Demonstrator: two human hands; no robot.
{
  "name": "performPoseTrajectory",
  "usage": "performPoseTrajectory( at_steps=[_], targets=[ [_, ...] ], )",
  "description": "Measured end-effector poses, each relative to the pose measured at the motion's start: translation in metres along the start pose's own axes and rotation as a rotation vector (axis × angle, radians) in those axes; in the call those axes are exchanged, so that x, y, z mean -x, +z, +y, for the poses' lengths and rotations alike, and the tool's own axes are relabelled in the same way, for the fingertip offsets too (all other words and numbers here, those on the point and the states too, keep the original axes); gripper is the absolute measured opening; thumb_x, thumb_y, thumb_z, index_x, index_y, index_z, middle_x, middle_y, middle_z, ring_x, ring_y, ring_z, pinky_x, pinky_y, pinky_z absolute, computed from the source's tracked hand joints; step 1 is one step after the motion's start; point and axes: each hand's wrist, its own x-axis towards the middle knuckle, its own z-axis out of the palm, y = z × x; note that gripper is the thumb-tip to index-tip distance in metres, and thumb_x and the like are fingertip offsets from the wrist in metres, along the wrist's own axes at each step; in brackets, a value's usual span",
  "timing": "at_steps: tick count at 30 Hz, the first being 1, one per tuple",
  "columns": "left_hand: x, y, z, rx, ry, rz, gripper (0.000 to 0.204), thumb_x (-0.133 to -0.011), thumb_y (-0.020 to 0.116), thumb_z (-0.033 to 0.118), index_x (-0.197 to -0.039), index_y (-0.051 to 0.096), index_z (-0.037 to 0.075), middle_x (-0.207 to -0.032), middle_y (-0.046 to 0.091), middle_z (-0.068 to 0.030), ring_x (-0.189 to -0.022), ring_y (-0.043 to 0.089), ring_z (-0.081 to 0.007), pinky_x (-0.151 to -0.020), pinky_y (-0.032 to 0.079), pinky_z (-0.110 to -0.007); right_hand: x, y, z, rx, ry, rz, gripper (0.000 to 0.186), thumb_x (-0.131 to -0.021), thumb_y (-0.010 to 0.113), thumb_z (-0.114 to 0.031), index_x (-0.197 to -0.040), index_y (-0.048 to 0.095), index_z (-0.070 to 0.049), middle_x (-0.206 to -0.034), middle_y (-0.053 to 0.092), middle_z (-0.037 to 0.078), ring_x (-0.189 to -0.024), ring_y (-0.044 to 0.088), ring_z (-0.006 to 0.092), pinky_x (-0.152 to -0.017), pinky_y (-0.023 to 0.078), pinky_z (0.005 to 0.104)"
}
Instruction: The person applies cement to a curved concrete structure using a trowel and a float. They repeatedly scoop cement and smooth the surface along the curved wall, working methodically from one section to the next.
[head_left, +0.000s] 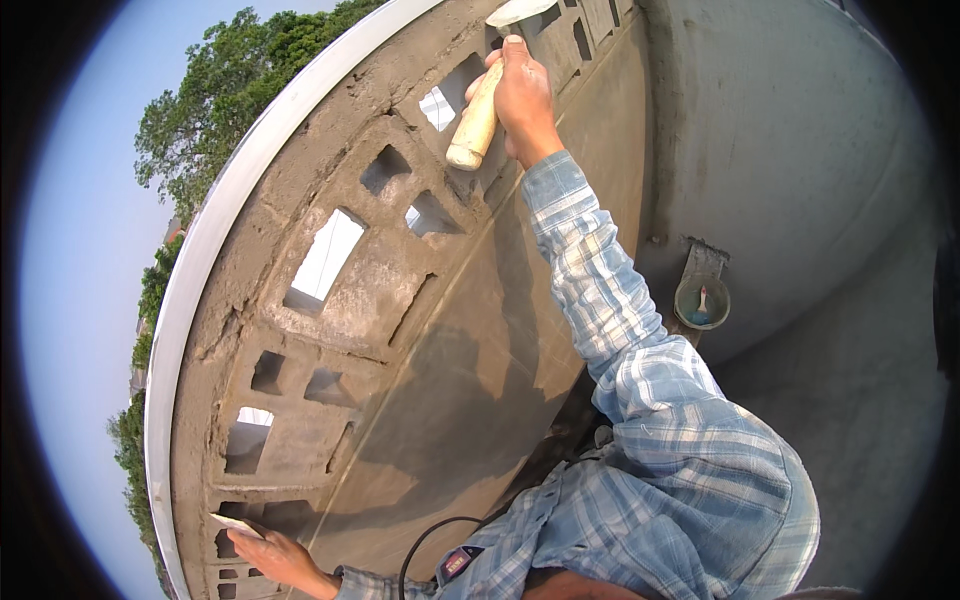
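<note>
The right hand (522, 95) sits at the top centre of the frame, fingers wrapped tight around the pale wooden handle (476, 122) of a trowel; the handle slants down and to the left from the fist, and the trowel blade (518, 11) shows as a light, flat shape just above the knuckles at the upper edge of the frame, against the top of the wall. The right arm runs from the lower centre up to that hand in a blue and white checked sleeve (600, 300). The left hand (272, 555) lies at the lower left of the frame, fingers closed on a small, thin, pale flat piece (236, 524) whose point reaches to the left, just beside an opening in the blockwork; what that piece is cannot be told. The wall (450, 330) fills the middle of the frame as a curved band of grey-brown render; its upper left part is a screen of vent blocks (330, 260) with square and slanted openings, some showing daylight, coated in rough mortar; the lower right part is smooth plaster carrying the person's shadow. A white strip (215, 225) runs along the outer rim of the wall; trees (215, 110) and pale sky lie beyond it at the left. At the right of the frame, a round bucket (702, 300) stands on the grey floor near the foot of the wall, with a small tool in it. A black cable (430, 535) loops at the bottom centre.
</note>
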Motion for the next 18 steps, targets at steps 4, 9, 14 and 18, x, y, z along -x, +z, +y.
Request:
performPoseTrajectory(
  at_steps=[4, 9, 14, 18],
  targets=[
    [0.001, -0.003, 0.006, -0.003, -0.023, 0.007, 0.054, -0.088, 0.046, 0.004, -0.140, 0.036, -0.009, -0.127, 0.052, -0.0250, -0.119, 0.048, -0.0406, -0.096, 0.042, -0.046, 0.000, 0.000, 0.002, 0.073, 0.016, -0.047, 0.045, -0.103, 0.032, -0.046, -0.095, 0.046, -0.004, -0.064, 0.060, 0.015, -0.051, 0.059, 0.0247, -0.049, 0.051, 0.0384],
    [-0.003, -0.003, 0.010, 0.016, -0.033, -0.023, 0.052, -0.089, 0.047, 0.004, -0.138, 0.037, -0.009, -0.126, 0.052, -0.0257, -0.117, 0.049, -0.0407, -0.094, 0.042, -0.046, -0.013, -0.009, -0.003, 0.057, 0.036, 0.000, 0.046, -0.103, 0.033, -0.048, -0.094, 0.046, -0.005, -0.064, 0.060, 0.015, -0.050, 0.059, 0.0235, -0.050, 0.051, 0.0378],
    [-0.001, -0.007, 0.009, 0.044, -0.057, -0.041, 0.056, -0.087, 0.048, 0.001, -0.141, 0.035, -0.008, -0.132, 0.049, -0.0262, -0.121, 0.047, -0.0411, -0.099, 0.040, -0.047, -0.001, -0.002, 0.001, 0.072, 0.014, -0.013, 0.045, -0.103, 0.032, -0.046, -0.095, 0.046, -0.004, -0.064, 0.060, 0.015, -0.051, 0.059, 0.0245, -0.047, 0.051, 0.0385],
    [-0.003, -0.007, 0.005, 0.048, -0.047, -0.063, 0.058, -0.085, 0.049, -0.001, -0.141, 0.035, -0.009, -0.134, 0.048, -0.0262, -0.122, 0.046, -0.0420, -0.101, 0.039, -0.048, 0.003, -0.001, 0.004, 0.071, 0.026, -0.023, 0.045, -0.102, 0.032, -0.047, -0.097, 0.045, -0.004, -0.064, 0.059, 0.015, -0.052, 0.059, 0.0248, -0.050, 0.052, 0.0398]
  ],
)
